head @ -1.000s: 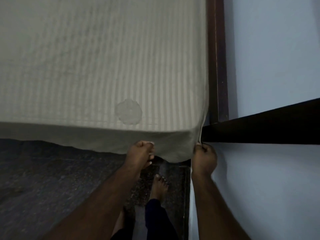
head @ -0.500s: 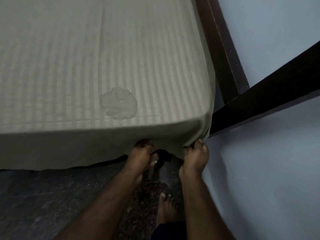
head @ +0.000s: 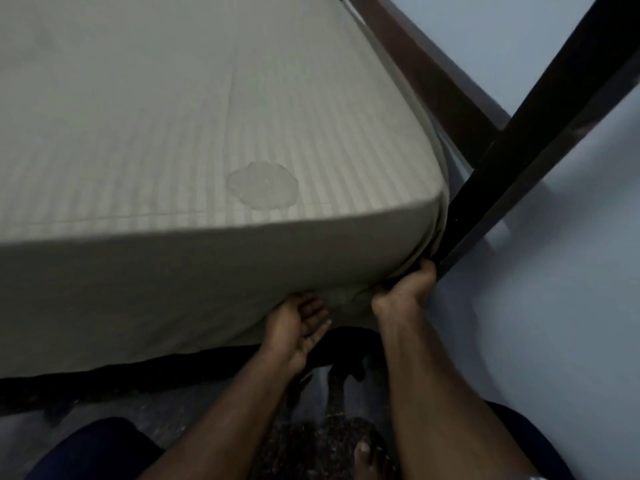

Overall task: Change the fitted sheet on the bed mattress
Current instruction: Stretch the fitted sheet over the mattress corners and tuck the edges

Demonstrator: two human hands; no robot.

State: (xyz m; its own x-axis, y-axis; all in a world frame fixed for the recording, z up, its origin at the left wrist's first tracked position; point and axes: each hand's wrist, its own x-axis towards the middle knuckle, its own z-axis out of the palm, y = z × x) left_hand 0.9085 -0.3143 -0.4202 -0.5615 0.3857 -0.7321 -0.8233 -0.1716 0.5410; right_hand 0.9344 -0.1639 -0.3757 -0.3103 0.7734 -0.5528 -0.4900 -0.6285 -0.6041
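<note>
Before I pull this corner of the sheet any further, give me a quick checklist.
1. Right hand grips the sheet hem at the corner: ok.
2. Left hand grips the hem: not ok; palm up, fingers straight against it.
3. Sheet tucked under the mattress corner: cannot tell, hidden.
4. Top of the sheet smooth: ok.
5. Right hand away from the bed frame: not ok, right beside it.

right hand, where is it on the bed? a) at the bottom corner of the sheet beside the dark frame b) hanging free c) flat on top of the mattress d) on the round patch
a: the right hand grips the sheet under the mattress corner, next to the dark bed frame.
</note>
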